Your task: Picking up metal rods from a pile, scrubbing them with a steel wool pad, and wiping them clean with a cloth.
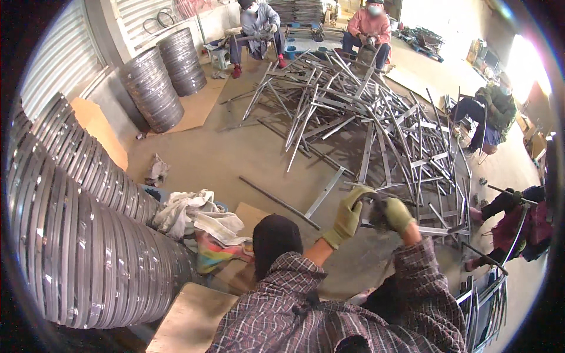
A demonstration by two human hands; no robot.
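The dark piece [379,214] sits between the gloved hands, just short of the steel pile [367,152]. The left hand [345,217] curls at its edge, the right hand [399,215] lies against it; whether either clamps I cannot tell. It looks light and perhaps soft (blur hides its make), so a full-palm hold round its middle should suit.

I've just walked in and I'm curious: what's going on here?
A person in a checked shirt has the left hand and right hand, both gloved, raised close together; what they may hold is too dark and blurred to name. Beyond them, a tangled heap of metal frames lies on the floor. Other people sit around it, and round dark stacks stand at left.
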